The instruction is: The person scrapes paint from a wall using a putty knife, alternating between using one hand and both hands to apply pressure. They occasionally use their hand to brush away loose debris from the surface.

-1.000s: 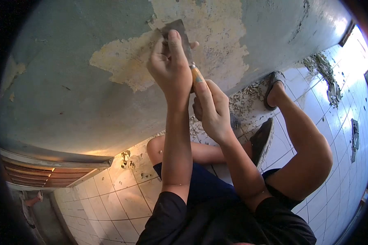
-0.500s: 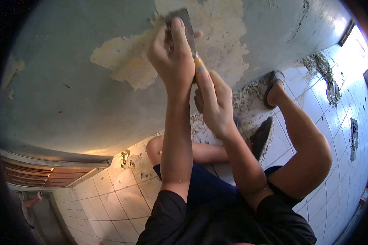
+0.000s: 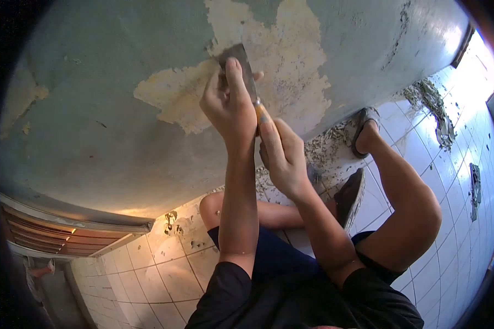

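A scraper [image 3: 248,77] with a flat metal blade and a wooden handle is held against the green-grey wall [image 3: 121,49]. My right hand [image 3: 282,156] is wrapped round the handle. My left hand [image 3: 230,101] grips the blade, its thumb lying flat on the metal; its other fingers are partly hidden behind. The blade's end is at the left edge of a bare, yellowish patch [image 3: 296,66] where the paint is off. Another bare area [image 3: 175,93] spreads left of my left hand.
Paint flakes [image 3: 326,151] lie on the tiled floor [image 3: 173,277] along the wall's foot. A larger heap of scrapings [image 3: 436,107] is at the right. My bent legs and sandalled feet are below the wall. A slatted wooden piece [image 3: 55,233] stands lower left, a person's foot [image 3: 50,266] beyond it.
Both hands and the scraper have moved down in the view. The wall and floor have also shifted slightly in the frame.
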